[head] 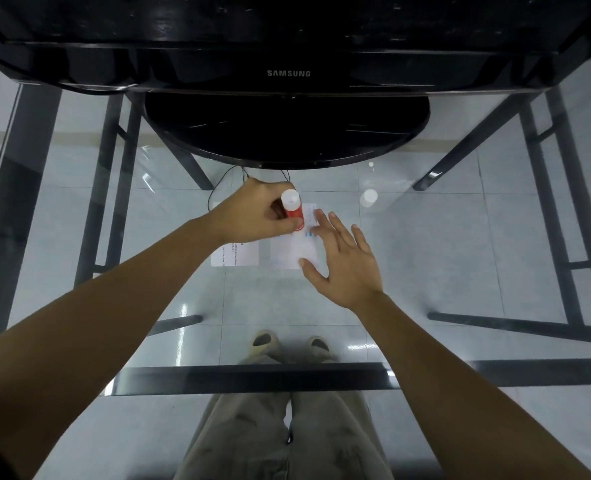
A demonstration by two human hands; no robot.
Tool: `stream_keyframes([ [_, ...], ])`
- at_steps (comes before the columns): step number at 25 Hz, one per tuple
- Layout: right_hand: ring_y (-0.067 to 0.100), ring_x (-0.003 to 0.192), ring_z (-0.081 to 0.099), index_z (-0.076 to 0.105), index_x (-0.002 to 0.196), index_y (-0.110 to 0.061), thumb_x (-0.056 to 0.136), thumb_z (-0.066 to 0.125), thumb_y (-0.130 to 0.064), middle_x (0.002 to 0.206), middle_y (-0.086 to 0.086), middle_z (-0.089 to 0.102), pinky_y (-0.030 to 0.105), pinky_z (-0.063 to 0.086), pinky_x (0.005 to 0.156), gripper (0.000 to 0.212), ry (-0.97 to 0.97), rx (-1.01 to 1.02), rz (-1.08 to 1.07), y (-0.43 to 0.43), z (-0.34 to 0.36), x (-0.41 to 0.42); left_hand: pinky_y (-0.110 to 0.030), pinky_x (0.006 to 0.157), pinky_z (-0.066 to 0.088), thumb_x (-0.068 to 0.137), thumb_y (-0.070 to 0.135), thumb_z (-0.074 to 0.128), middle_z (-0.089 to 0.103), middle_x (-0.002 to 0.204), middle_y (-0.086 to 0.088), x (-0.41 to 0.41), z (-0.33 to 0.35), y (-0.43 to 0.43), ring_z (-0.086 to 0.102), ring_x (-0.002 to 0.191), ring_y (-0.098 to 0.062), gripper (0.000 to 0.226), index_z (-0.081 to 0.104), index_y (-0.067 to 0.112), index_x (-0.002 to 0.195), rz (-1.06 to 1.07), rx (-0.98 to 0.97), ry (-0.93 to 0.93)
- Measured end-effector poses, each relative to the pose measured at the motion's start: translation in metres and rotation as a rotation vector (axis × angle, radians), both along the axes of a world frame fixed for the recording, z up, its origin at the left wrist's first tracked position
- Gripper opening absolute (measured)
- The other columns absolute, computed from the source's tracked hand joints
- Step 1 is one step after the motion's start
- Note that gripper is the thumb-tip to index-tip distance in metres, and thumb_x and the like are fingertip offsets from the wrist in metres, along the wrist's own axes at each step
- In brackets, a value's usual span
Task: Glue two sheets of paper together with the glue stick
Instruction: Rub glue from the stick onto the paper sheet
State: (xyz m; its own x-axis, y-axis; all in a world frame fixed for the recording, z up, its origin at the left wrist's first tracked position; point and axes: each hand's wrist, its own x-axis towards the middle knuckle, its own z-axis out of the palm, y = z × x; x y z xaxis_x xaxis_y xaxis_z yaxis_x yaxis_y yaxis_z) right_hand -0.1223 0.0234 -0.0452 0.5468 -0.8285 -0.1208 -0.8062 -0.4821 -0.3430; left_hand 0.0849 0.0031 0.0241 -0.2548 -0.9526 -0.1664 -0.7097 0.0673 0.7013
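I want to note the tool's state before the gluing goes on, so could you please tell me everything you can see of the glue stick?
The glue stick is a small cylinder with a red body and a white end facing the camera. It looks like plastic. The left hand grips it around the red body, holding it roughly upright over the far edge of the right-hand sheet of paper. Whether its lower end touches the paper cannot be seen. The right hand is not touching it.

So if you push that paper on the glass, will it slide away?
Probably. The sheet looks thin and light, and the glass table looks smooth, so it could slip. The right hand lies spread on it, likely pinning it.
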Motion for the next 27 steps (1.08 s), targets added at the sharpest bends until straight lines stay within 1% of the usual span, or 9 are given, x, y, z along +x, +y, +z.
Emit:
stream_keyframes([
  [2,0.015,0.144,0.011,0.032,0.137,-0.026,0.087,0.021,-0.065,0.157,-0.005,0.016,0.039,0.004,0.117,0.065,0.009,-0.014,0.003,0.000,-0.001,0.000,-0.027,0.071,0.053,0.079,0.029,0.069,0.068,0.090,-0.004,-0.001,-0.001,-0.004,0.063,0.079,-0.017,0.026,0.060,0.013,0.097,-0.003,0.007,-0.026],
  [5,0.015,0.144,0.013,0.037,0.135,-0.023,0.087,0.022,-0.065,0.156,-0.004,0.017,0.038,0.004,0.115,0.065,0.015,-0.030,0.000,-0.001,-0.002,0.000,-0.018,0.068,0.047,0.079,0.028,0.070,0.067,0.092,-0.006,0.002,0.001,-0.018,0.062,0.084,-0.018,0.027,0.059,0.012,0.098,0.131,-0.034,-0.016],
  [7,0.015,0.144,0.014,0.039,0.134,-0.022,0.088,0.024,-0.064,0.156,-0.004,0.018,0.037,0.003,0.115,0.064,0.011,-0.038,-0.001,-0.001,-0.002,0.001,-0.017,0.069,0.047,0.078,0.028,0.070,0.066,0.091,-0.004,0.002,0.002,-0.020,0.062,0.083,-0.016,0.027,0.059,0.013,0.097,0.136,-0.033,0.005],
  [10,0.014,0.144,0.012,0.038,0.136,-0.024,0.087,0.023,-0.066,0.156,-0.005,0.017,0.038,0.003,0.115,0.066,0.016,-0.024,-0.007,-0.001,-0.002,0.001,-0.021,0.072,0.048,0.080,0.031,0.068,0.067,0.094,-0.005,-0.005,-0.002,-0.011,0.062,0.083,-0.017,0.028,0.059,0.013,0.100,-0.029,0.012,-0.052],
  [15,0.015,0.144,0.014,0.038,0.136,-0.024,0.087,0.025,-0.066,0.156,-0.004,0.018,0.039,0.005,0.115,0.066,0.004,-0.009,-0.018,-0.001,-0.001,0.002,-0.028,0.073,0.051,0.080,0.029,0.069,0.065,0.094,-0.006,-0.002,-0.001,-0.019,0.061,0.085,-0.019,0.029,0.058,0.012,0.099,0.126,-0.043,-0.021],
  [19,0.015,0.144,0.013,0.036,0.138,-0.025,0.087,0.025,-0.067,0.156,-0.004,0.017,0.040,0.005,0.116,0.066,-0.003,0.002,-0.021,-0.001,-0.001,0.002,-0.017,0.070,0.043,0.081,0.031,0.068,0.064,0.095,-0.004,-0.012,-0.002,-0.015,0.058,0.083,-0.015,0.030,0.059,0.013,0.103,0.006,0.013,-0.048],
  [23,0.015,0.144,0.013,0.038,0.136,-0.024,0.088,0.027,-0.065,0.156,-0.003,0.017,0.039,0.005,0.115,0.065,0.004,-0.005,-0.015,-0.001,-0.002,0.002,-0.020,0.071,0.045,0.080,0.028,0.069,0.064,0.094,-0.004,-0.009,0.001,-0.022,0.059,0.086,-0.017,0.029,0.058,0.012,0.101,0.131,-0.047,-0.018],
  [25,0.015,0.144,0.014,0.039,0.135,-0.023,0.088,0.027,-0.065,0.156,-0.002,0.019,0.039,0.005,0.115,0.065,-0.003,-0.011,-0.016,-0.001,-0.002,0.001,-0.017,0.070,0.047,0.079,0.027,0.070,0.064,0.093,-0.004,-0.011,0.003,-0.024,0.060,0.084,-0.016,0.027,0.059,0.011,0.098,0.109,-0.034,0.009],
  [27,0.015,0.144,0.014,0.038,0.136,-0.023,0.088,0.026,-0.065,0.156,-0.003,0.019,0.039,0.005,0.115,0.065,-0.006,-0.005,-0.016,-0.001,-0.001,0.002,-0.024,0.073,0.051,0.080,0.028,0.070,0.064,0.094,-0.004,-0.016,0.001,-0.021,0.060,0.084,-0.016,0.027,0.060,0.011,0.098,0.049,-0.003,-0.020],
])
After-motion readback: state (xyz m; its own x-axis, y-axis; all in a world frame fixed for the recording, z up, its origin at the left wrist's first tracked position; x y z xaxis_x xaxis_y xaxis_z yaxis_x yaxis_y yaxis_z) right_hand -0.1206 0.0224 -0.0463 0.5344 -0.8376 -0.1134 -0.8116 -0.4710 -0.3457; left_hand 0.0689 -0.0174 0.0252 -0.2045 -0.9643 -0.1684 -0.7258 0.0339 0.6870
